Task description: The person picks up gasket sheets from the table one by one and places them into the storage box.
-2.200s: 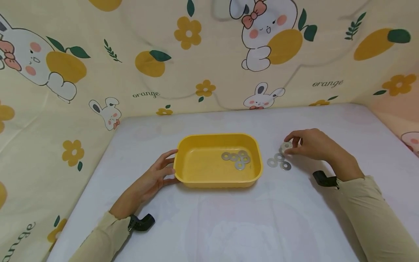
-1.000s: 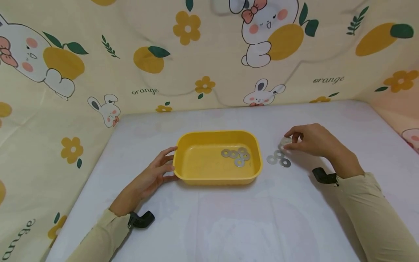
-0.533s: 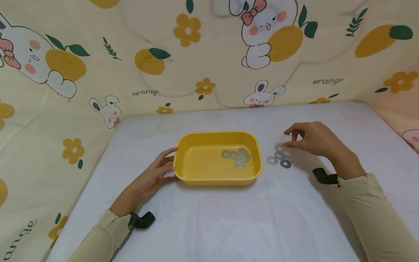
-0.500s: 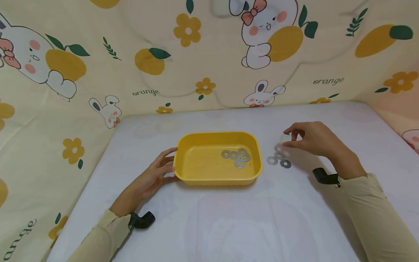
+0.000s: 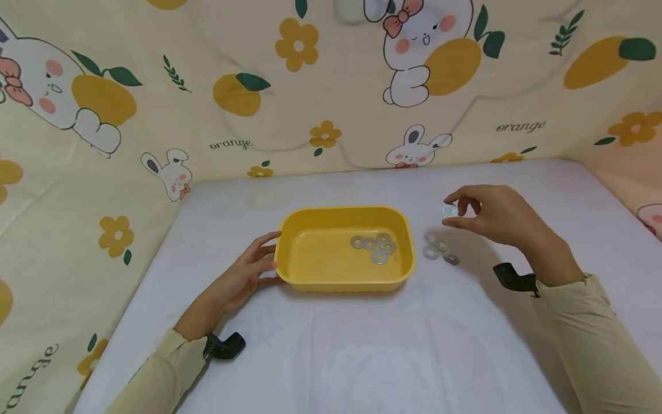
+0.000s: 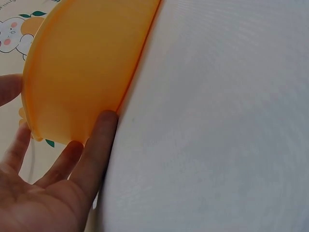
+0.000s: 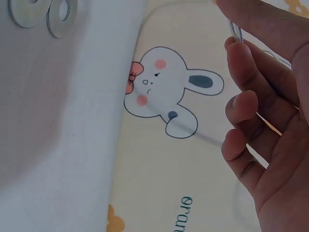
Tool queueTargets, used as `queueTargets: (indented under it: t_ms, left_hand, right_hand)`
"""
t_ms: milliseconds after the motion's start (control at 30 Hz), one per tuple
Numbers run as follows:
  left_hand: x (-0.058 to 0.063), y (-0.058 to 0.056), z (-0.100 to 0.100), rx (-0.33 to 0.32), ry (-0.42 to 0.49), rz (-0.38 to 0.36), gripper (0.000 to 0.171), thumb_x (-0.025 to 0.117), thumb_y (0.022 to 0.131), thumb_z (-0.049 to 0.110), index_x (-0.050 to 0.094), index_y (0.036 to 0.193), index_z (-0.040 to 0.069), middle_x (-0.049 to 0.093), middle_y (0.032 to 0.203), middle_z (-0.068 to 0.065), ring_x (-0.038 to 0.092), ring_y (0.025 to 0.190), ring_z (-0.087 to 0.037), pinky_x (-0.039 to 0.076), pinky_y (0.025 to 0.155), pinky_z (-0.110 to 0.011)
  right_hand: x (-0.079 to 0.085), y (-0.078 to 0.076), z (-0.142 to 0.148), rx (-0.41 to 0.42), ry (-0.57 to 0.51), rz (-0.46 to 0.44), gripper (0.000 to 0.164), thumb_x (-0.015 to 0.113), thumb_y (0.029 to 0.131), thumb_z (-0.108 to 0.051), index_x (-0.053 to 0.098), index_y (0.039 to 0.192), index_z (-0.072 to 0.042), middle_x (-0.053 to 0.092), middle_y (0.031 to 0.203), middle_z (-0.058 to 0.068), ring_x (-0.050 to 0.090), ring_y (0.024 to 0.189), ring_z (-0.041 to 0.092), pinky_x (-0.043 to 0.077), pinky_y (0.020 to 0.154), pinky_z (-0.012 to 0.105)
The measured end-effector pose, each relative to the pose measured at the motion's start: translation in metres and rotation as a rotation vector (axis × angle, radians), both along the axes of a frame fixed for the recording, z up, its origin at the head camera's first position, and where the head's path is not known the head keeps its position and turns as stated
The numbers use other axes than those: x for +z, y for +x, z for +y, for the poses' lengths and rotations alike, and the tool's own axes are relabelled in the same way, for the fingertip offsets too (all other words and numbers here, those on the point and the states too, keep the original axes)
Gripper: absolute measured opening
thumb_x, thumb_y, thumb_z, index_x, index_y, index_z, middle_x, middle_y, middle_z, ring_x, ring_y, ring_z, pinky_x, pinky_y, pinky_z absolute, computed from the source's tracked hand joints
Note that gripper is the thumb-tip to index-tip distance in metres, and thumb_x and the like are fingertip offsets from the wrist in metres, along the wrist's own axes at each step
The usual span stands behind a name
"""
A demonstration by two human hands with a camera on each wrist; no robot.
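In the head view my right hand (image 5: pixel 493 215) pinches a flat metal washer (image 5: pixel 449 210) between thumb and fingers, raised above the table. The right wrist view shows the held washer (image 7: pixel 236 32) nearly edge-on at the fingertips. Below it, a few loose washers (image 5: pixel 430 253) lie on the table, close together. My left hand (image 5: pixel 239 286) rests its spread fingers against the left end of a yellow plastic tray (image 5: pixel 310 287). Inside the tray, several washers (image 5: pixel 379 257) lie toward the right side. In the left wrist view, straight fingers (image 6: pixel 99 150) touch the tray's outer wall (image 6: pixel 87 67).
A white cloth (image 5: pixel 357 351) covers the table. Behind and at the sides stands a cream backdrop (image 5: pixel 289 115) printed with rabbits, oranges and flowers. A black wrist camera (image 5: pixel 224 346) sits on the left wrist, another black camera (image 5: pixel 513 278) on the right.
My right hand has lifted the washer up off the loose pile and tilted it. The left hand and the tray have stayed in place.
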State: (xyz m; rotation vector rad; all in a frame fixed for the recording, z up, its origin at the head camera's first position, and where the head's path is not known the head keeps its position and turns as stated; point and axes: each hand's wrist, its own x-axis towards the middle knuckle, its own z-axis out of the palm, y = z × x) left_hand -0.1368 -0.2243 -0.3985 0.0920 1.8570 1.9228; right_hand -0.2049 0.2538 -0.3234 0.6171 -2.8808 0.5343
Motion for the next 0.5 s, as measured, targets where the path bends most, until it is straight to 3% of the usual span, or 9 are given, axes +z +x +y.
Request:
queueTargets:
  t_ms: [500]
  left_hand:
    - [0.0005,-0.0012,0.0000,-0.001,-0.011,-0.006,0.066,0.054,0.098,0.013,0.024,0.155,0.028,0.026,0.159,-0.014,0.051,0.127,-0.025,0.050,0.108,-0.046]
  right_hand:
    - [0.0055,0.0027,-0.0055,-0.018,-0.015,0.036,0.037,0.085,0.078,-0.032,0.073,0.110,-0.017,0.065,0.084,-0.003,0.048,0.077,0.016,0.037,0.059,0.025]
